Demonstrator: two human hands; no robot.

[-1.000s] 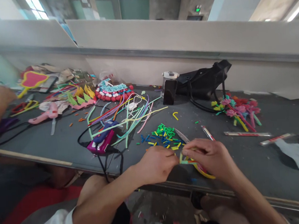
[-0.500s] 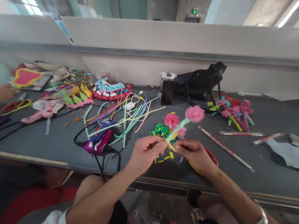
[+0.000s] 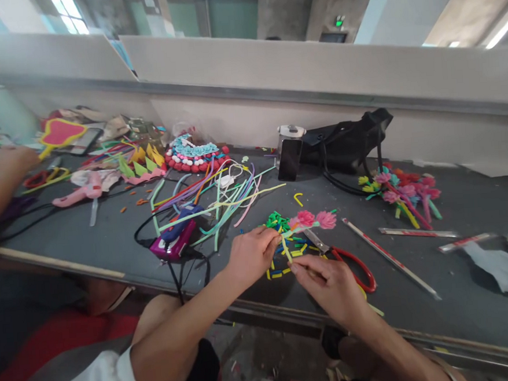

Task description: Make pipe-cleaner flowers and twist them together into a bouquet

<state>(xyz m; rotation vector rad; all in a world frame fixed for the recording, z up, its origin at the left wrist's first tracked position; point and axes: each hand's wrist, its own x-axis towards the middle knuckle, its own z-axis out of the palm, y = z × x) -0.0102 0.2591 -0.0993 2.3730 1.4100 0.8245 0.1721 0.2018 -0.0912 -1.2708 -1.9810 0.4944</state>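
My left hand is closed in a pinch around the stems of some fuzzy pink pipe-cleaner flowers, whose heads point right. A pale yellow pipe cleaner runs down from that pinch. Its lower end is between the thumb and fingers of my right hand. Beneath and behind the hands lie short green, yellow and blue cut pieces. Red-handled scissors rest beside my right hand, their blades partly behind the flowers. A small bent yellow piece lies farther back.
Loose pipe cleaners, a purple box with cables and a pink glue gun lie leftward. A phone, black bag, flower bunch and thin packets are right. A co-worker's hand is far left.
The pink flowers have tipped from upright to nearly flat, pointing right. My right hand has moved down and away from my left, drawing the yellow pipe cleaner downward; the scissors show more.
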